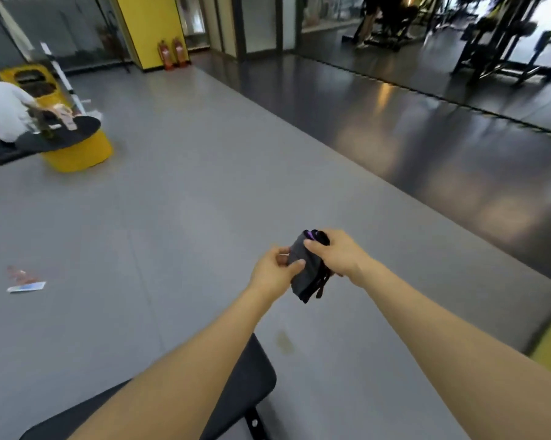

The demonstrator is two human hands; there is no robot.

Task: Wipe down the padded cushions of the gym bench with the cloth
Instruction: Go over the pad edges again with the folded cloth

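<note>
Both hands meet in mid-air over the grey floor, and between them hangs a folded dark grey cloth with a purple edge and black straps. The left hand pinches the cloth's left side, thumb on the front face and fingers curled behind; the right hand grasps its upper right part, fingers wrapped over the top where the purple edge shows. Below the two-handed grip the loose lower end of the cloth and its black straps dangle free, touching nothing. Under the forearms, well below and nearer than the grip, lies the black padded cushion of the gym bench, its rounded end pointing toward the cloth, with a dark metal frame piece and a bolt just beside its right edge; the cloth is apart from the cushion. Far to the left of the grip a person in a white top bends over a black pad on a yellow round base. A pale flat packet lies on the floor, left of the grip. Far beyond the grip two red fire extinguishers stand by a yellow pillar.
</note>
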